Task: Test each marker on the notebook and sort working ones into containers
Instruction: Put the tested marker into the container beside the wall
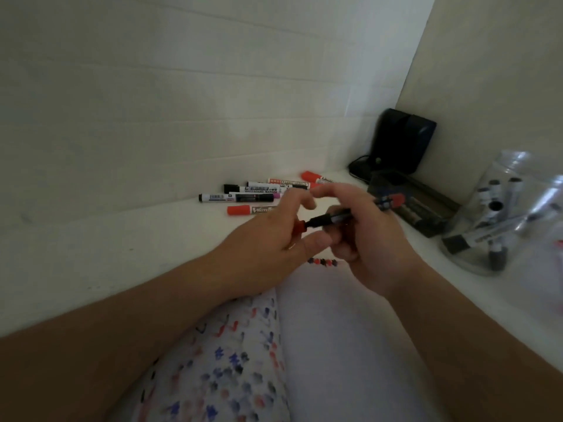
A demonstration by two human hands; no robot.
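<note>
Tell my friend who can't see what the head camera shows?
Two hands hold a marker above an open notebook: the left hand pinches its red cap, the right hand grips its barrel. More markers lie by the wall, and a clear jar holds others.

Loose markers [253, 196] crowd the wall; clear jar [502, 226] and dark tray [417, 205] block the right.

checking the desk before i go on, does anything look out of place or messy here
Nothing looks damaged or spilled. The untested markers lie in a loose, uneven heap by the wall, and the notebook page is covered with scribbled test marks, as expected. The clear jar of markers looks tilted, possibly from lens distortion.
</note>
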